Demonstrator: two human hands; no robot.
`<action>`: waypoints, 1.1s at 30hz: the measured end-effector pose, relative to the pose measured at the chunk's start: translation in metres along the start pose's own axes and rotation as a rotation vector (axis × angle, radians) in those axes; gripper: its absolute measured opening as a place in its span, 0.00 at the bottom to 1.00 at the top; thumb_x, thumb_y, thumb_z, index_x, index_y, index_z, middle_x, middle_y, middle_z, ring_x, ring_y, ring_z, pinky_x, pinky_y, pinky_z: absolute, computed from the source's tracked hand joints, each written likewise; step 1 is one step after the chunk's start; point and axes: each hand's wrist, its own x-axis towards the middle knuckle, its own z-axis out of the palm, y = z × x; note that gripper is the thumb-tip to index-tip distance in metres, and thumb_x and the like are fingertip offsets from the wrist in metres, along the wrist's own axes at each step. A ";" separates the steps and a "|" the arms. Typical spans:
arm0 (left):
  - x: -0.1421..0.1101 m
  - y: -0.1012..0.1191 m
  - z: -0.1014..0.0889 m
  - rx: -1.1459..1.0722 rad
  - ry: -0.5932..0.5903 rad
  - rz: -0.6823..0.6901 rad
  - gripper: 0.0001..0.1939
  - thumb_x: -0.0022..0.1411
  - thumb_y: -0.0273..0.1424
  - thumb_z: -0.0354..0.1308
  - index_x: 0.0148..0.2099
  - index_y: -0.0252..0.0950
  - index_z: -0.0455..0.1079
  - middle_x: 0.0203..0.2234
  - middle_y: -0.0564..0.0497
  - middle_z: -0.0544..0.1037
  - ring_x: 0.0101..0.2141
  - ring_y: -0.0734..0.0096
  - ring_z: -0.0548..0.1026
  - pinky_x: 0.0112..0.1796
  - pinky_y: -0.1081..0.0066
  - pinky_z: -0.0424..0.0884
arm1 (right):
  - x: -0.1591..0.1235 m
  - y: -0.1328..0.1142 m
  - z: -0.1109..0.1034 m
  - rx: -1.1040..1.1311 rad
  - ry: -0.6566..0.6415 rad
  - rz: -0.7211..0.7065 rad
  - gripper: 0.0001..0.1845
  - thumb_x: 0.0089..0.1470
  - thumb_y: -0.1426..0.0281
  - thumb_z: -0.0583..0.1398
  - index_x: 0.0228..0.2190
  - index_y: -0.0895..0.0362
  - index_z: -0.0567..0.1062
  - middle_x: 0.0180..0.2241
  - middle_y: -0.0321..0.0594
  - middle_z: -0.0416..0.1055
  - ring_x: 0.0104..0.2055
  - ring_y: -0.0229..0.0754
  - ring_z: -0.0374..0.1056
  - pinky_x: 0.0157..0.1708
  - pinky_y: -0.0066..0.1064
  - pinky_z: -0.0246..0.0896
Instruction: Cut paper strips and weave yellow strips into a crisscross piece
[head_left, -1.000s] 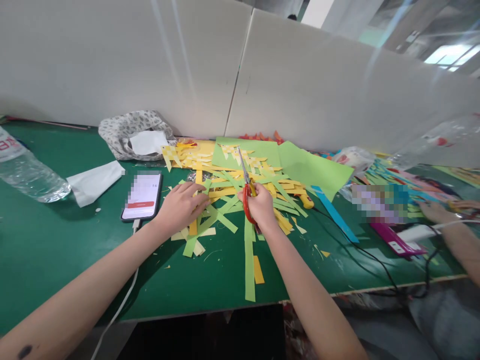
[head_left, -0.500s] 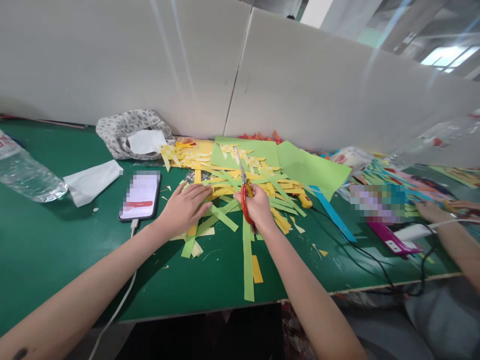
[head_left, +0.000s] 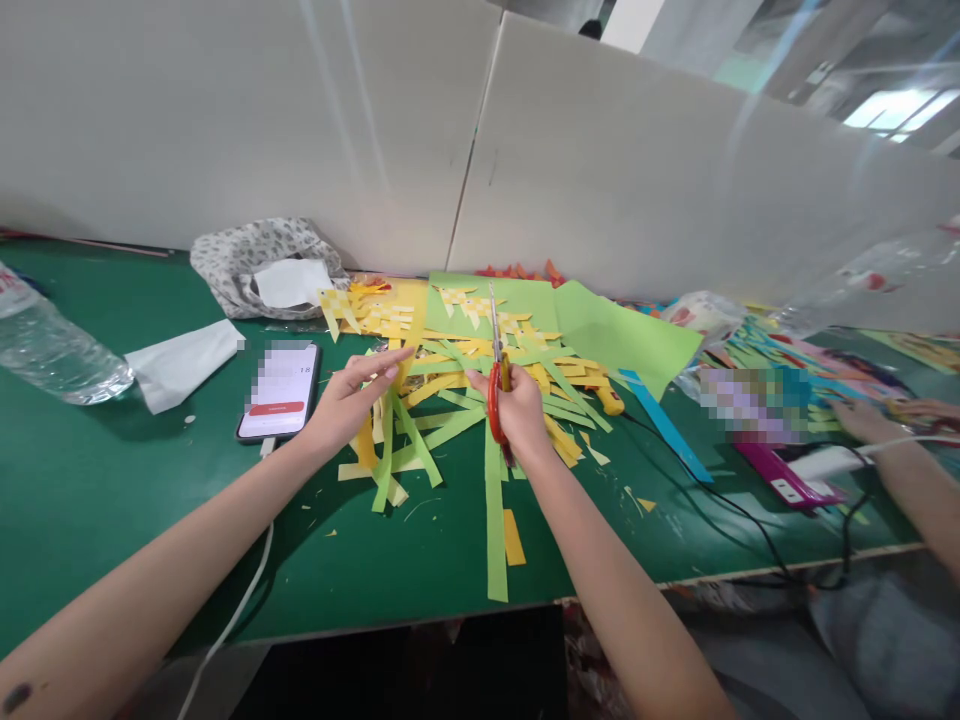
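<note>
Between the thumb and fingers of my left hand (head_left: 349, 402) is a yellow paper strip (head_left: 365, 442), raised at a slant, its far end showing past the fingertips. Scissors (head_left: 494, 400) with red and yellow handles sit in my right hand (head_left: 521, 408). Their blades point away from me and look closed. Around and under both hands lies a loose heap of green and yellow paper strips (head_left: 450, 432). Woven yellow-and-white paper pieces (head_left: 386, 320) rest beyond it, some on a green paper sheet (head_left: 525, 295).
A phone (head_left: 279, 390) on a white cable, a white tissue (head_left: 184, 365) and a water bottle (head_left: 56, 340) are on the left. A patterned pouch (head_left: 262, 255) stands by the partition. On the right are a blue strip (head_left: 664, 425), a magenta power strip (head_left: 784, 480) and another person's hand (head_left: 862, 422).
My left hand has risen off the heap and drawn slightly left, now with a yellow strip in its fingers. The scissor blades have swung a little to the right.
</note>
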 end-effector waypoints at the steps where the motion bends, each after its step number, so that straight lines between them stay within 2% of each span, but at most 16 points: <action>1: 0.001 -0.001 0.000 -0.087 0.027 -0.022 0.14 0.61 0.36 0.57 0.50 0.46 0.73 0.50 0.52 0.75 0.55 0.64 0.66 0.57 0.58 0.59 | 0.000 0.000 0.000 0.002 0.000 0.007 0.20 0.41 0.53 0.64 0.25 0.53 0.63 0.22 0.32 0.64 0.22 0.36 0.59 0.23 0.29 0.56; 3: 0.002 -0.003 -0.001 -0.277 0.075 -0.089 0.14 0.58 0.35 0.60 0.47 0.44 0.74 0.44 0.51 0.78 0.48 0.67 0.72 0.50 0.64 0.68 | -0.001 -0.001 0.000 0.007 0.003 0.023 0.21 0.40 0.52 0.64 0.25 0.53 0.64 0.23 0.32 0.64 0.22 0.36 0.59 0.23 0.29 0.57; 5: 0.003 -0.003 -0.003 -0.397 0.085 -0.135 0.16 0.56 0.33 0.61 0.49 0.44 0.73 0.37 0.51 0.78 0.39 0.72 0.75 0.38 0.72 0.73 | -0.001 -0.001 0.000 0.007 0.005 0.022 0.21 0.41 0.52 0.64 0.26 0.53 0.65 0.23 0.32 0.65 0.22 0.36 0.59 0.24 0.29 0.57; 8: 0.002 0.002 -0.007 -0.433 0.002 -0.169 0.23 0.56 0.35 0.60 0.56 0.46 0.67 0.33 0.52 0.77 0.25 0.79 0.71 0.23 0.77 0.68 | -0.002 -0.003 0.000 0.005 -0.006 0.012 0.22 0.40 0.51 0.64 0.27 0.54 0.66 0.23 0.32 0.65 0.23 0.36 0.59 0.24 0.29 0.58; 10: 0.000 0.008 -0.007 -0.450 -0.102 -0.222 0.25 0.54 0.37 0.61 0.55 0.44 0.67 0.32 0.52 0.76 0.20 0.82 0.67 0.20 0.77 0.65 | -0.002 -0.004 0.000 0.006 -0.018 0.004 0.22 0.40 0.51 0.64 0.27 0.54 0.66 0.23 0.33 0.66 0.23 0.36 0.60 0.24 0.29 0.58; 12: -0.003 0.011 -0.005 -0.454 -0.239 -0.290 0.23 0.49 0.36 0.65 0.50 0.42 0.70 0.28 0.53 0.76 0.18 0.82 0.66 0.20 0.76 0.66 | -0.002 -0.006 0.001 0.017 -0.031 -0.005 0.22 0.39 0.51 0.65 0.28 0.54 0.67 0.24 0.33 0.66 0.23 0.36 0.60 0.24 0.29 0.59; 14: -0.005 0.012 0.000 -0.422 -0.348 -0.348 0.15 0.48 0.35 0.66 0.41 0.40 0.73 0.25 0.53 0.76 0.19 0.78 0.70 0.22 0.74 0.68 | -0.002 -0.007 0.003 0.038 -0.046 -0.001 0.22 0.38 0.51 0.66 0.27 0.54 0.67 0.24 0.33 0.67 0.23 0.36 0.61 0.23 0.30 0.60; 15: -0.006 0.012 0.003 -0.394 -0.364 -0.367 0.11 0.49 0.36 0.65 0.36 0.40 0.73 0.24 0.53 0.76 0.21 0.76 0.72 0.24 0.73 0.70 | -0.002 -0.007 0.004 0.057 -0.058 0.005 0.23 0.37 0.52 0.66 0.27 0.54 0.67 0.24 0.33 0.67 0.23 0.37 0.62 0.23 0.30 0.61; 16: -0.007 0.011 0.006 -0.358 -0.364 -0.377 0.09 0.51 0.37 0.65 0.32 0.39 0.72 0.23 0.52 0.76 0.23 0.75 0.74 0.25 0.73 0.71 | -0.003 -0.007 0.005 0.087 -0.076 0.009 0.23 0.37 0.52 0.66 0.27 0.54 0.67 0.24 0.33 0.67 0.23 0.37 0.64 0.23 0.30 0.62; 19: -0.009 0.007 0.014 -0.288 -0.313 -0.345 0.10 0.52 0.38 0.64 0.29 0.38 0.70 0.24 0.52 0.76 0.24 0.76 0.74 0.29 0.73 0.73 | -0.003 -0.008 0.008 0.223 -0.148 0.010 0.23 0.37 0.53 0.67 0.27 0.54 0.66 0.25 0.33 0.68 0.23 0.38 0.68 0.24 0.31 0.65; 24: -0.011 0.007 0.017 -0.339 -0.223 -0.277 0.09 0.51 0.34 0.64 0.29 0.38 0.67 0.23 0.54 0.73 0.26 0.75 0.73 0.32 0.71 0.73 | -0.006 -0.012 0.010 0.297 -0.278 0.018 0.24 0.40 0.51 0.66 0.31 0.54 0.65 0.29 0.36 0.70 0.26 0.41 0.72 0.20 0.30 0.65; 29: -0.013 0.010 0.015 -0.422 -0.162 -0.211 0.07 0.50 0.29 0.63 0.28 0.38 0.65 0.23 0.57 0.67 0.24 0.78 0.68 0.35 0.69 0.73 | -0.013 -0.021 0.007 0.307 -0.339 0.016 0.24 0.45 0.48 0.62 0.32 0.54 0.66 0.34 0.42 0.73 0.32 0.44 0.72 0.25 0.33 0.69; 33: -0.015 0.007 0.017 -0.343 -0.179 -0.154 0.08 0.52 0.30 0.61 0.30 0.38 0.63 0.27 0.55 0.69 0.29 0.75 0.70 0.38 0.66 0.73 | -0.016 -0.026 0.006 0.368 -0.351 -0.010 0.23 0.45 0.48 0.61 0.32 0.54 0.68 0.37 0.44 0.73 0.38 0.46 0.71 0.31 0.36 0.70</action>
